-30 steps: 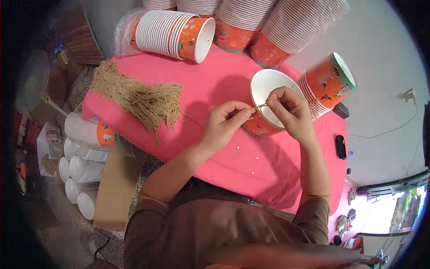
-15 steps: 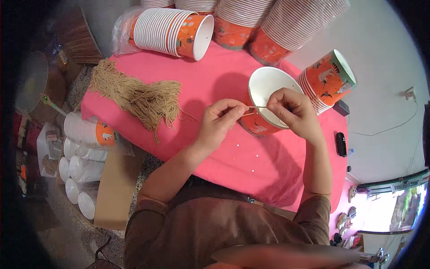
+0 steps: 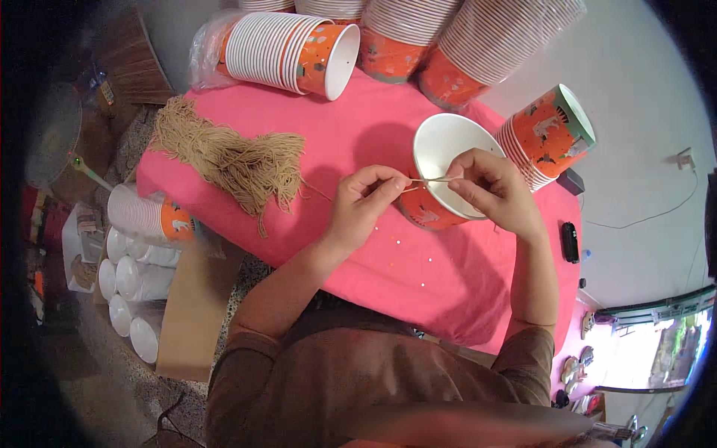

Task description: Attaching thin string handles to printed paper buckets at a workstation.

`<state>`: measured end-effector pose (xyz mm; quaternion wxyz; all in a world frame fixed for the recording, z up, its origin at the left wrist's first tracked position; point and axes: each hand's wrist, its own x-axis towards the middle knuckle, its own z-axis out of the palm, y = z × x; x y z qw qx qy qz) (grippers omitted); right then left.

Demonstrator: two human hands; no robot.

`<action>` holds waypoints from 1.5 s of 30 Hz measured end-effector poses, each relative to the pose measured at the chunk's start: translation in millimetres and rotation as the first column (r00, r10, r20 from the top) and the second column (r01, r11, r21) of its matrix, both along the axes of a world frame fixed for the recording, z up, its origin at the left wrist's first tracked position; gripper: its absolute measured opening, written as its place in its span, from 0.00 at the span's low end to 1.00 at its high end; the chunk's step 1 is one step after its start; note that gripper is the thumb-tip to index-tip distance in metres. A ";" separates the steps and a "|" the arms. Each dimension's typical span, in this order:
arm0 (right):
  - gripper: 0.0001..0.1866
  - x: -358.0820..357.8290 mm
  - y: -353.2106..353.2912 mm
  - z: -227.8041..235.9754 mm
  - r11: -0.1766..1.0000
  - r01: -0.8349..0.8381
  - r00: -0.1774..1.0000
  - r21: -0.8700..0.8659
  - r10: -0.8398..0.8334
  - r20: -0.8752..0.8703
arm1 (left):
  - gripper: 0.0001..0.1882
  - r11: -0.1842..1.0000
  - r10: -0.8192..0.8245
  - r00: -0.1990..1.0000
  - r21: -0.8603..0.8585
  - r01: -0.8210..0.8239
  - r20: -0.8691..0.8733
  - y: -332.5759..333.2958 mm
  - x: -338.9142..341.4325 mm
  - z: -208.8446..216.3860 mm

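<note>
A thin tan string (image 3: pixel 427 180) is stretched between my two hands in front of an orange paper bucket (image 3: pixel 429 210) with a white inside. My left hand (image 3: pixel 364 198) pinches one stretch of it between thumb and fingers. The right hand (image 3: pixel 493 188), over the bucket's rim, pinches the string's other side. A short string end sticks out below the left fingertips. To the left lies a large bundle of tan strings (image 3: pixel 231 160), spread across the pink cloth, with a loose strand trailing toward my left hand. Whether a knot sits between the hands is too small to tell.
Stacked paper buckets (image 3: pixel 291 56) lie on their side at the back left, and tall wrapped stacks (image 3: pixel 478 45) stand behind. Another stack (image 3: pixel 544 134) leans at the right. A black object (image 3: pixel 570 243) lies near the table's right edge. A cardboard box (image 3: pixel 196 317) of white-ended wrapped stacks stands at lower left.
My right hand has drawn slightly to the right, so the string between the pinched fingers shows a little longer. My left hand stays nearly in place.
</note>
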<state>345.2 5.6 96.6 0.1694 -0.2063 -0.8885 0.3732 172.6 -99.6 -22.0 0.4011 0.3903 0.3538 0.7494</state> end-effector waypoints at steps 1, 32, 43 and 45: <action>0.04 0.8 1.1 0.0 1.000 -0.008 1.000 0.012 0.008 -0.010 | 0.06 1.000 -0.009 1.000 0.007 0.009 -0.011 0.4 0.0 -0.9; 0.06 -20.5 -16.6 7.5 0.997 0.054 0.997 -0.049 -0.051 0.066 | 0.02 0.931 -0.326 0.935 -0.125 0.344 0.142 -1.4 -2.6 30.6; 0.05 -22.3 -15.8 0.6 0.999 -0.021 1.000 -0.034 0.021 0.002 | 0.04 0.960 -0.250 0.964 -0.110 0.259 0.088 2.2 3.8 26.0; 0.05 -22.5 -16.9 0.9 0.999 -0.022 0.999 -0.028 0.022 0.022 | 0.04 0.973 -0.190 0.982 -0.136 0.188 -0.004 1.8 4.2 26.7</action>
